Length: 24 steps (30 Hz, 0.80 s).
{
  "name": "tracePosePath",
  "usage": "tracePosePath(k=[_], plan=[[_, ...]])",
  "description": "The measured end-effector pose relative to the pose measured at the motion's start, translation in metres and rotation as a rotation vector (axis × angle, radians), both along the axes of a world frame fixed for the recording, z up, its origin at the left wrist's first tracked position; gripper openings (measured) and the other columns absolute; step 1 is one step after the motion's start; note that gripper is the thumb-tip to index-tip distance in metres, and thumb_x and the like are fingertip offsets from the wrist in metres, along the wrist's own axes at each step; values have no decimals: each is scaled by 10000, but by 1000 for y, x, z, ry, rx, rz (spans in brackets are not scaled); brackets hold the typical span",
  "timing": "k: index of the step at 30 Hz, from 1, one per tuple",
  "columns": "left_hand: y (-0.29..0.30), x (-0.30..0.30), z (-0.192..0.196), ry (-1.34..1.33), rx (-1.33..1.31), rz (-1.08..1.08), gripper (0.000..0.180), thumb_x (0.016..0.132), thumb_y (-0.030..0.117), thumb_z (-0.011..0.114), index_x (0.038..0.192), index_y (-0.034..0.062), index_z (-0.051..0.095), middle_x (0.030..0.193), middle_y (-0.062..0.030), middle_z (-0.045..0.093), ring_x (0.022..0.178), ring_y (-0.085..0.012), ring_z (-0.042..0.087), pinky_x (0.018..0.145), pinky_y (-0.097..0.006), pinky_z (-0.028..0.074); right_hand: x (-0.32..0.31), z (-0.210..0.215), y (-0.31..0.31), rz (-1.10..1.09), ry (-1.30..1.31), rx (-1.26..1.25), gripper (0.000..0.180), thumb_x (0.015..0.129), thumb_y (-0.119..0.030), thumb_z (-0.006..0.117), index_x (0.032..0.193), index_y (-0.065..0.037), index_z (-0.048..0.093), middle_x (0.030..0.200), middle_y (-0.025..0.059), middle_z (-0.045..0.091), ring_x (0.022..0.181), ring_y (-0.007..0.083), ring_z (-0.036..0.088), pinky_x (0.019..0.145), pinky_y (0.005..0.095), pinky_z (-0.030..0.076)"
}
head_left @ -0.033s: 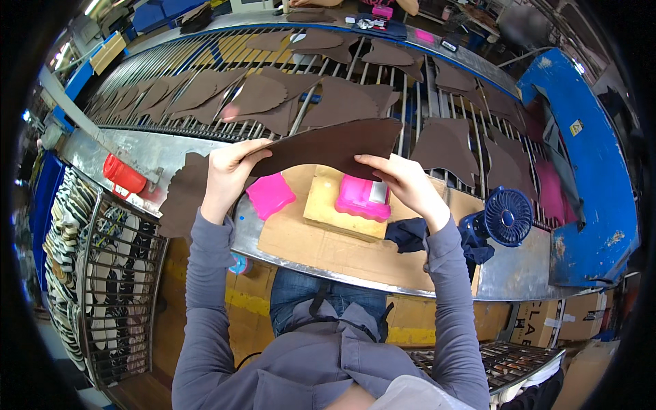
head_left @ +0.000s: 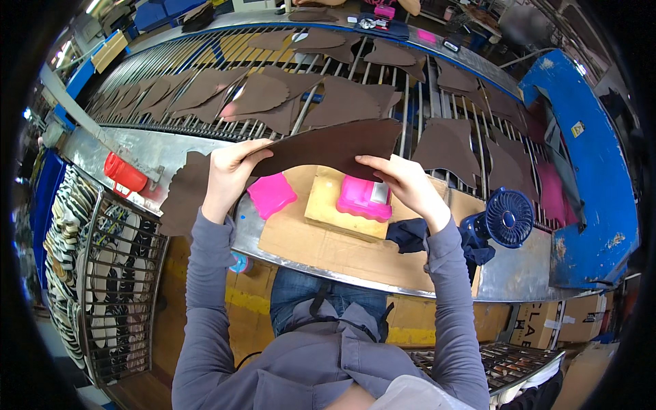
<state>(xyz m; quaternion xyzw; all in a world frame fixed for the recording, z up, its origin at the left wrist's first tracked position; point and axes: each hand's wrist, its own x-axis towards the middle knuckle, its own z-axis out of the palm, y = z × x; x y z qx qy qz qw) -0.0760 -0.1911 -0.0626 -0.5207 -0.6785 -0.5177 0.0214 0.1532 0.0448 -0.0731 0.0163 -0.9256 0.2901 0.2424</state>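
The dark brown, thin, curved-edged panel [head_left: 328, 145] is held up between the person's 2 bare hands, beyond the yellow rectangular block [head_left: 324, 208] as the camera looks down. To the left of the block, the left hand [head_left: 231, 171] pinches the panel's left end between thumb and fingers. To the right of the block, the right hand [head_left: 411, 188] pinches the lower edge toward the other end — 1 digit lies on the near face, while the rest of that grip is partly hidden.

On top of the block rests a bright pink plastic box [head_left: 352, 198]. Left of the block lies a flat pink wavy-edged piece [head_left: 272, 196]; right of it, a crumpled navy cloth [head_left: 408, 234] and, farther right, a round blue plastic fan [head_left: 509, 217]. Under the block is a tan cardboard sheet [head_left: 287, 239]. Well beyond the block, more brown panels [head_left: 352, 102] lie across metal rods.

Against the earlier frame, hardly anything differs: both grips and the panel's tilt match — only the whole view has shifted very slightly.
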Motion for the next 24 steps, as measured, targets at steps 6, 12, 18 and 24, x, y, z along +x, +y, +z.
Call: tracePosePath(k=[6, 12, 18, 24], plan=[[2, -8, -15, -25, -18, -13, 201, 815, 14, 664, 1009, -26, 700, 865, -111, 730, 750, -159, 695, 697, -255, 528, 5, 0, -3, -71, -111, 63, 437, 831, 55, 586, 1222, -135, 630, 1005, 127, 675, 887, 292, 654, 761, 357, 520], [31, 2, 2, 15, -76, -154, 252, 811, -34, 627, 1052, 3, 690, 952, -117, 723, 840, -195, 699, 746, -265, 530, 29, -4, 5, -161, -67, 119, 424, 831, 74, 569, 1203, -119, 634, 1024, 146, 666, 886, 307, 655, 763, 355, 521], [79, 21, -22, 106, -71, -340, 352, 735, -116, 575, 1036, 26, 689, 979, -111, 719, 908, -238, 698, 817, -299, 542, 82, -51, 10, -351, 19, 155, 460, 787, 82, 565, 1181, -139, 649, 942, 148, 657, 865, 325, 643, 760, 383, 518], [124, 57, -25, 256, -150, -476, 308, 770, -24, 636, 1043, 99, 707, 982, -115, 706, 875, -289, 685, 785, -349, 547, 134, -122, 10, -589, 76, 42, 303, 827, 60, 629, 1104, -57, 668, 982, 190, 677, 891, 348, 667, 769, 366, 521]])
